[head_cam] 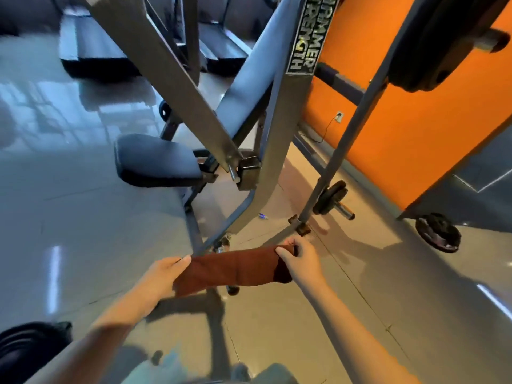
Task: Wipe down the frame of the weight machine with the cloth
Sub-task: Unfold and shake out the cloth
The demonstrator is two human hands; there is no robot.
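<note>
A folded reddish-brown cloth (235,268) is stretched between my two hands low in the view. My left hand (163,275) grips its left end and my right hand (300,261) pinches its right end. The cloth hangs just in front of a low bar of the grey weight machine frame (273,151), whose upright carries a "Hammer Strength" label. I cannot tell whether the cloth touches the bar behind it.
A dark padded seat (158,160) sits left of the frame. Weight plates (331,196) hang on a peg at the right, and another plate (437,232) leans by the orange wall (415,120). Treadmills (91,51) stand at the back on the glossy tiled floor.
</note>
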